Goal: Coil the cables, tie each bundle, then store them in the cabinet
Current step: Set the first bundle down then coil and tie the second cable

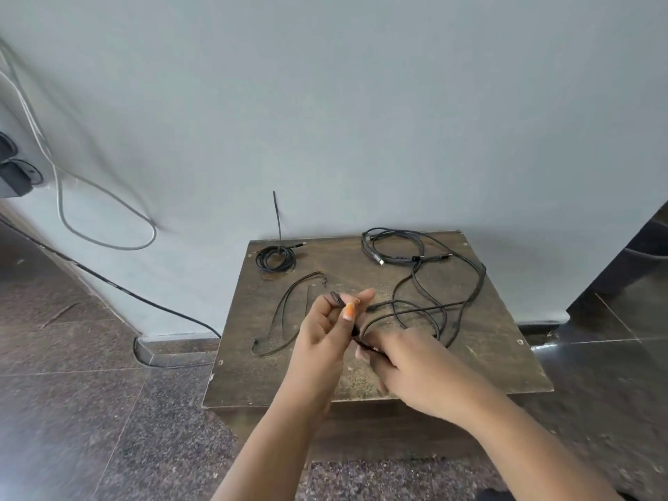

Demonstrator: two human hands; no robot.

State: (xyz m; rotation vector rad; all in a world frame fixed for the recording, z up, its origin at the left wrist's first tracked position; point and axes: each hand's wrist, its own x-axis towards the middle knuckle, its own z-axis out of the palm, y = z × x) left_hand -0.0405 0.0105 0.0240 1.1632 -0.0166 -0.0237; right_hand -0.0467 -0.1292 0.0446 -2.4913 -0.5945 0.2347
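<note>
A long loose black cable (466, 283) sprawls over the right half of the brown cabinet top (480, 359). My left hand (325, 330) holds one end of it raised between thumb and fingers. My right hand (405, 359) grips the same cable just to the right, low over the top. A coiled black cable (275, 259) tied with an upright tie lies at the back left. A thin black cable (285, 312) lies loose to the left of my hands. Another loosely looped cable (394, 247) sits at the back right.
The cabinet stands against a pale wall (361, 121). A grey cable (108, 226) hangs from a socket (14, 175) at the far left, and a black cable (119, 287) runs down to the stone floor (90, 410). A dark surface (636, 269) stands at the right.
</note>
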